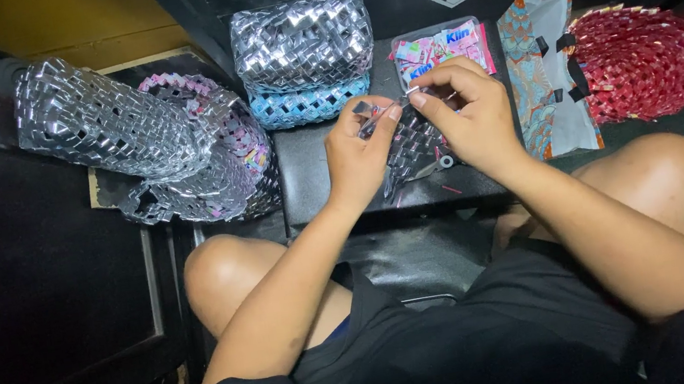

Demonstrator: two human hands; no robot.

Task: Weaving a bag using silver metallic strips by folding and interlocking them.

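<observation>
My left hand (361, 155) and my right hand (468, 114) meet over a small black table (305, 188). Between them they hold a dark silver woven foil piece (412, 147), a flat mat of folded wrapper strips. The left fingers pinch its upper left edge. The right thumb and forefinger pinch a thin silver strip at its top. The lower part of the piece hangs down between my wrists. My bare knees flank the table, and I sit cross-legged.
Behind the hands lies a clear tray of pink wrappers (440, 49). A silver woven bag (302, 43) sits on a blue one (306, 103). Left are a long silver woven piece (101, 120) and a pink-silver one (230, 136). Right: a patterned pouch (545, 71), a red woven piece (648, 60).
</observation>
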